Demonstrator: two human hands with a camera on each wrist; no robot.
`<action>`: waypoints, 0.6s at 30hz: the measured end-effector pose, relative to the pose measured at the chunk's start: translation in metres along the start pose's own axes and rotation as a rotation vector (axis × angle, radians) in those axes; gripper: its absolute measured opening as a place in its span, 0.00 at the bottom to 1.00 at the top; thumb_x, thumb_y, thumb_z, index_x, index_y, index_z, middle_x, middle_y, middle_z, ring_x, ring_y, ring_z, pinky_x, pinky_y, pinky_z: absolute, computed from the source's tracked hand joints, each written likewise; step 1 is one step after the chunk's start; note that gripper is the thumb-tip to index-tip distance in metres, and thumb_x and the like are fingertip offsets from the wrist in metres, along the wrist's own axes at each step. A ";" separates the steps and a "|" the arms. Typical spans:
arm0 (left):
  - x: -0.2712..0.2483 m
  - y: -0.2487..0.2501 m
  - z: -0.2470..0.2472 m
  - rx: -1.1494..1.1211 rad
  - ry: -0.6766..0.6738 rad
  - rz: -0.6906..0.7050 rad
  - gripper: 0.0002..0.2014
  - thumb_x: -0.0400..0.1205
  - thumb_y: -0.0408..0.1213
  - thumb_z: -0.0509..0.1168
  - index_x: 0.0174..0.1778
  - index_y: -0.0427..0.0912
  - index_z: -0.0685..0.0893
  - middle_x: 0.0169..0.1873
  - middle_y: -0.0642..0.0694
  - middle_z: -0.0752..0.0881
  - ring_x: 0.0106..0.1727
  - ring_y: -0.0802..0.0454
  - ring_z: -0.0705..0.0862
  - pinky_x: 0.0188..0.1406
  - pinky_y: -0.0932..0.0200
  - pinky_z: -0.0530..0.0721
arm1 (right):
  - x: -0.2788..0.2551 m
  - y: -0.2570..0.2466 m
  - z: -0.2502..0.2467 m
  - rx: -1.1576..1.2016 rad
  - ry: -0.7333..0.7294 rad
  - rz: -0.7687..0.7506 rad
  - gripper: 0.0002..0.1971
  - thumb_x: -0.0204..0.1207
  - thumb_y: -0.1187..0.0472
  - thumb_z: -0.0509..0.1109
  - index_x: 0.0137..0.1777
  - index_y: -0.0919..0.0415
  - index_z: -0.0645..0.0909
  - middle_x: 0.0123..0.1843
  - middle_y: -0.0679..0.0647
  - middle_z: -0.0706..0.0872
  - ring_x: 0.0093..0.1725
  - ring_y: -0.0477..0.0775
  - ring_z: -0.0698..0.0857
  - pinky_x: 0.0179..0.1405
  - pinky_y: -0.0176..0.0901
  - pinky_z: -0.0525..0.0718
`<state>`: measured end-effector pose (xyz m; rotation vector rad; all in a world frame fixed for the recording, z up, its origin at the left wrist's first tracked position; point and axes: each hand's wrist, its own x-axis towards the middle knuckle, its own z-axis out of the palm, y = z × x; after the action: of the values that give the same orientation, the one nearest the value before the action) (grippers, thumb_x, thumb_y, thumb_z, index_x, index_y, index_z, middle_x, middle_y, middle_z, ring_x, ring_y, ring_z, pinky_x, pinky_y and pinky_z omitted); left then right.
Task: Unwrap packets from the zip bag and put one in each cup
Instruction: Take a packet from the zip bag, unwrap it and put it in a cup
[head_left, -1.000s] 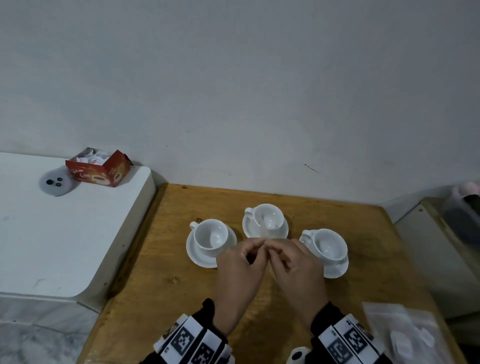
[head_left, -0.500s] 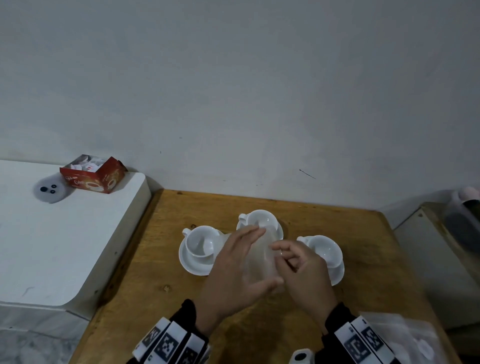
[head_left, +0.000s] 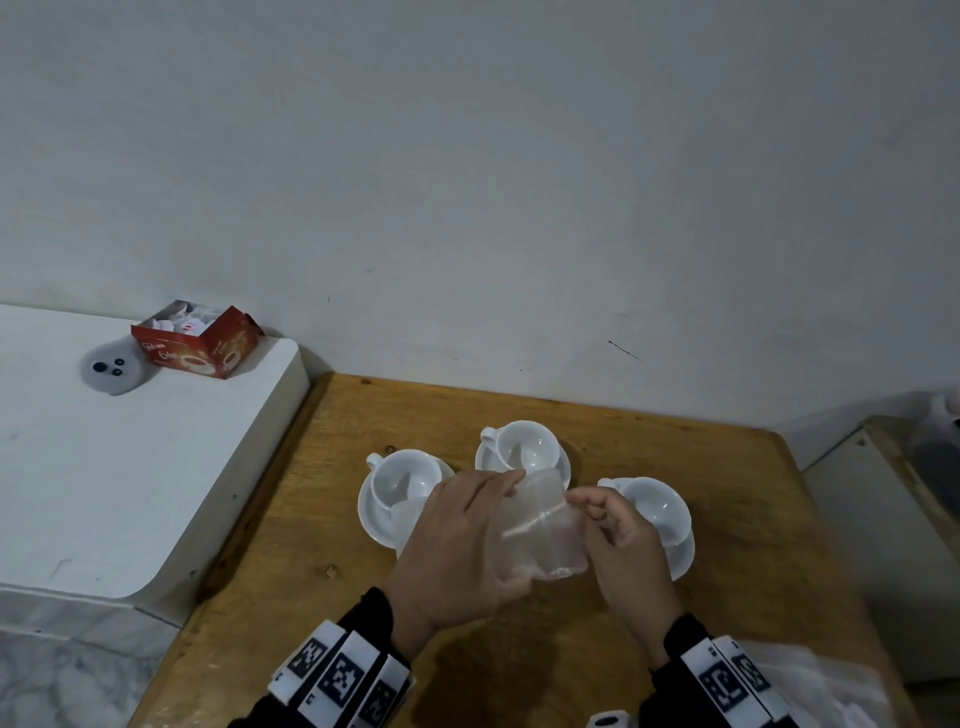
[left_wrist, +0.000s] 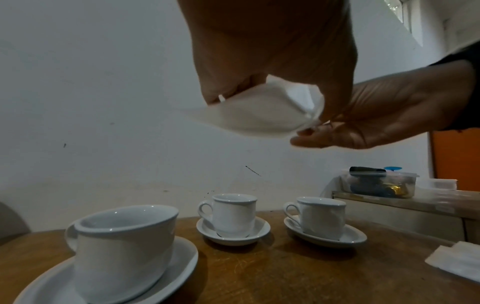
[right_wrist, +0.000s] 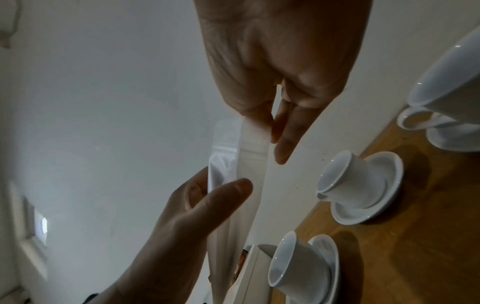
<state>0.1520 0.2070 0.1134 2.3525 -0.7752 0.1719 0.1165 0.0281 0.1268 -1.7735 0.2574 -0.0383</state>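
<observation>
Cups (head_left: 523, 448) and saucers (head_left: 375, 519): glossy white ceramic. Table (head_left: 727, 499): matt wood, worn. Wrapper (head_left: 540, 535): thin translucent plastic. Box (head_left: 200, 345): printed card.

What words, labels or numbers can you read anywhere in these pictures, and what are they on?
No text can be read in full.
Red box on the white counter: white script lettering and a cup picture, too blurred to read.
Packets inside that box: small red marks, too small to read.
Wrist bands: black-and-white square code patterns, no words.
Wrapper held by both hands, and the cups: no print visible.
</observation>
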 end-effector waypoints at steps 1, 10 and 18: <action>0.001 0.000 0.001 0.040 -0.014 -0.015 0.40 0.61 0.61 0.69 0.70 0.49 0.72 0.59 0.50 0.82 0.59 0.54 0.79 0.61 0.63 0.67 | 0.002 0.004 0.000 0.070 -0.001 0.026 0.11 0.81 0.62 0.62 0.52 0.44 0.81 0.52 0.48 0.88 0.54 0.47 0.86 0.50 0.38 0.85; 0.028 0.029 0.010 0.565 -0.380 -0.086 0.37 0.72 0.54 0.70 0.74 0.44 0.67 0.66 0.44 0.76 0.67 0.46 0.72 0.74 0.48 0.65 | 0.012 0.045 0.008 0.359 -0.181 0.307 0.13 0.84 0.49 0.54 0.62 0.33 0.76 0.69 0.41 0.77 0.66 0.42 0.77 0.65 0.45 0.76; 0.038 0.043 0.023 0.853 -0.607 -0.084 0.21 0.76 0.47 0.67 0.60 0.39 0.77 0.54 0.41 0.80 0.55 0.44 0.75 0.63 0.47 0.74 | 0.014 0.060 0.010 0.480 -0.155 0.585 0.12 0.82 0.53 0.60 0.60 0.50 0.82 0.64 0.54 0.85 0.62 0.54 0.83 0.49 0.43 0.83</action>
<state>0.1563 0.1476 0.1306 3.3119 -1.0117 -0.3374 0.1223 0.0230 0.0653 -1.1679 0.5920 0.4217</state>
